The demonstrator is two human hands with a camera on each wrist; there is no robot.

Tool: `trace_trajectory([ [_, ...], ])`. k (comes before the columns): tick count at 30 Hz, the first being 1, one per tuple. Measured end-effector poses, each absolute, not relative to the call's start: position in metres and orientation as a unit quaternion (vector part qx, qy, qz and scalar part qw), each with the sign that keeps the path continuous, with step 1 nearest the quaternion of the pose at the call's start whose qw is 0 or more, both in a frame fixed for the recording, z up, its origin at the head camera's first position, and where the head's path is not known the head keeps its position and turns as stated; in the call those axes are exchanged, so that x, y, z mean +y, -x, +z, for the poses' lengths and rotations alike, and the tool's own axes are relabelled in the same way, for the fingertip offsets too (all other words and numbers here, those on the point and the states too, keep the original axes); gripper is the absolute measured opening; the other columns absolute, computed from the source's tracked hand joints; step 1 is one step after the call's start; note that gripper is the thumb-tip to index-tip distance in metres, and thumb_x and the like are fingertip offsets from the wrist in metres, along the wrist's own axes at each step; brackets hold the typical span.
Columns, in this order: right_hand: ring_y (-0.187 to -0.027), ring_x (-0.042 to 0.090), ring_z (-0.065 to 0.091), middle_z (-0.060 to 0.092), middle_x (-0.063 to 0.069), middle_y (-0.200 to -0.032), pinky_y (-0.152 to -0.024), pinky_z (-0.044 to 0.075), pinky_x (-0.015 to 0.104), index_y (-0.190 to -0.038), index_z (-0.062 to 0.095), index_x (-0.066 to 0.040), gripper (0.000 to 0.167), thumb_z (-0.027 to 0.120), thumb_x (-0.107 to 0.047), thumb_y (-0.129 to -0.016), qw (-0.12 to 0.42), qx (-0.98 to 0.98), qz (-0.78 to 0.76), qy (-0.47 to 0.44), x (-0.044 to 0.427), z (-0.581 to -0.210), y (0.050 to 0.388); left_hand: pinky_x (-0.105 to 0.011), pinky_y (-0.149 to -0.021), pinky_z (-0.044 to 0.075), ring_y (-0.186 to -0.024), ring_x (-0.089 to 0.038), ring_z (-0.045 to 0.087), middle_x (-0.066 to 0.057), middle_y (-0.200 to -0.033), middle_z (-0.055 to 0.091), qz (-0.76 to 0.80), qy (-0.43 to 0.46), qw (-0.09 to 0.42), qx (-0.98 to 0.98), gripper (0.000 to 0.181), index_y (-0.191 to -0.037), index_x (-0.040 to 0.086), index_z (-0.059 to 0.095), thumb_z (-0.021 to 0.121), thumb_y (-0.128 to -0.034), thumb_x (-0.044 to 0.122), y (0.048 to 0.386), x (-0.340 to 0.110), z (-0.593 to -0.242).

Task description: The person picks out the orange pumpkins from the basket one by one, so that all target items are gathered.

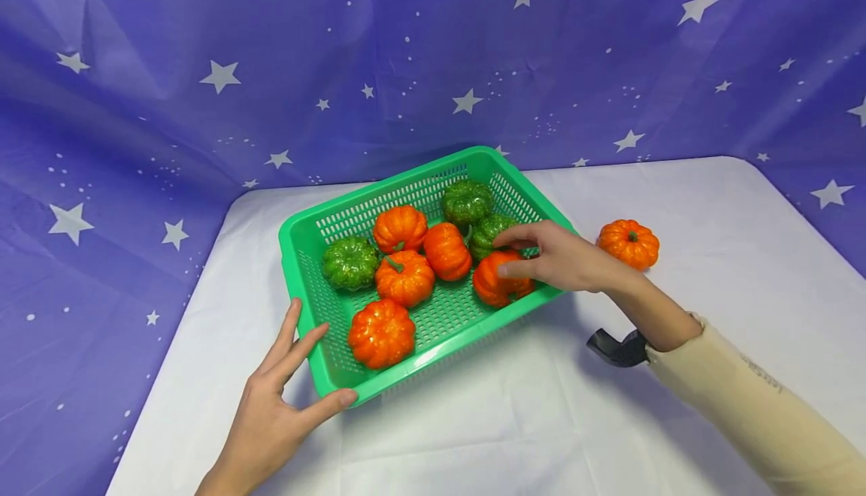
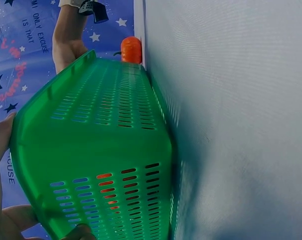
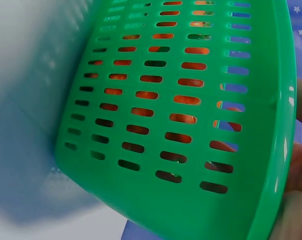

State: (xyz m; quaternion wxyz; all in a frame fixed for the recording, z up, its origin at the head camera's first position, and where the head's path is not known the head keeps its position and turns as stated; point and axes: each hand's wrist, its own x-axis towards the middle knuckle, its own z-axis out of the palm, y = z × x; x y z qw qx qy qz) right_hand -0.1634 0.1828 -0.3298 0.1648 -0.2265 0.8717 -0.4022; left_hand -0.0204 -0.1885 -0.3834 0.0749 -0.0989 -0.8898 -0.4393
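Note:
A green slotted plastic basket (image 1: 433,346) stands at an angle on the white-covered table, holding several orange pumpkins and three green ones. At its near left corner my left hand (image 1: 267,406) grips the rim; the left wrist view shows a fingertip (image 2: 81,232) against the outer wall. My right hand (image 1: 564,255) reaches over the right end, thumb and index finger parted above an orange pumpkin (image 1: 497,278). Beside that pumpkin lies a green pumpkin (image 1: 490,234), partly behind the index finger. The right hand's other fingers are hidden. In the right wrist view, the basket wall (image 3: 190,145) covers most of the scene.
Outside the basket, to its right, one orange pumpkin (image 1: 628,244) sits on the white tablecloth (image 1: 473,436). A purple curtain with white stars (image 1: 433,52) hangs behind the table. A black device (image 1: 619,347) is strapped at the right wrist.

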Motion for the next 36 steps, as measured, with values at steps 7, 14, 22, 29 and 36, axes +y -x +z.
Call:
trace_trajectory([
  [7, -0.12, 0.031, 0.054, 0.063, 0.016, -0.126, -0.098, 0.044, 0.05, -0.129, 0.061, 0.004, 0.045, 0.072, -0.02, -0.092, 0.156, 0.883, -0.376, 0.232, 0.179, -0.331, 0.162, -0.034, -0.109, 0.028, -0.14, -0.041, 0.029, 0.005, -0.164, 0.015, -0.444, 0.095, 0.062, -0.889, 0.075, -0.141, 0.01, 0.055, 0.089, -0.0742, 0.02, 0.02, -0.189, -0.381],
  [14, -0.119, 0.034, 0.053, 0.063, 0.016, -0.125, -0.098, 0.043, 0.051, -0.13, 0.061, 0.006, 0.047, 0.073, -0.019, -0.091, 0.128, 0.906, -0.324, 0.241, 0.175, -0.335, 0.163, -0.03, -0.11, 0.026, -0.141, -0.039, 0.027, 0.005, -0.164, 0.015, -0.443, 0.09, 0.062, -0.89, 0.076, -0.142, 0.011, 0.055, 0.089, -0.0739, 0.02, 0.019, -0.19, -0.381],
  [22, -0.106, 0.029, 0.056, 0.063, 0.012, -0.118, -0.087, 0.046, 0.047, -0.128, 0.065, 0.002, 0.044, 0.074, -0.021, -0.091, 0.111, 0.917, -0.29, 0.251, 0.173, -0.337, 0.162, -0.031, -0.11, 0.026, -0.142, -0.038, 0.026, 0.005, -0.164, 0.014, -0.449, 0.091, 0.06, -0.887, 0.078, -0.143, 0.013, 0.053, 0.089, -0.0743, 0.019, 0.02, -0.19, -0.383],
  [29, -0.113, 0.032, 0.056, 0.064, 0.014, -0.125, -0.094, 0.045, 0.05, -0.129, 0.064, 0.0, 0.045, 0.074, -0.021, -0.091, 0.111, 0.915, -0.31, 0.232, 0.172, -0.338, 0.16, -0.035, -0.109, 0.028, -0.141, -0.04, 0.029, 0.007, -0.164, 0.014, -0.448, 0.089, 0.056, -0.888, 0.078, -0.144, 0.013, 0.053, 0.088, -0.0746, 0.019, 0.02, -0.19, -0.383],
  [36, -0.107, 0.026, 0.055, 0.064, 0.01, -0.124, -0.09, 0.044, 0.045, -0.131, 0.063, -0.004, 0.045, 0.073, -0.022, -0.091, 0.109, 0.911, -0.329, 0.224, 0.172, -0.337, 0.16, -0.031, -0.11, 0.026, -0.142, -0.038, 0.028, 0.007, -0.164, 0.014, -0.453, 0.09, 0.057, -0.885, 0.078, -0.144, 0.013, 0.053, 0.088, -0.0745, 0.019, 0.02, -0.191, -0.383],
])
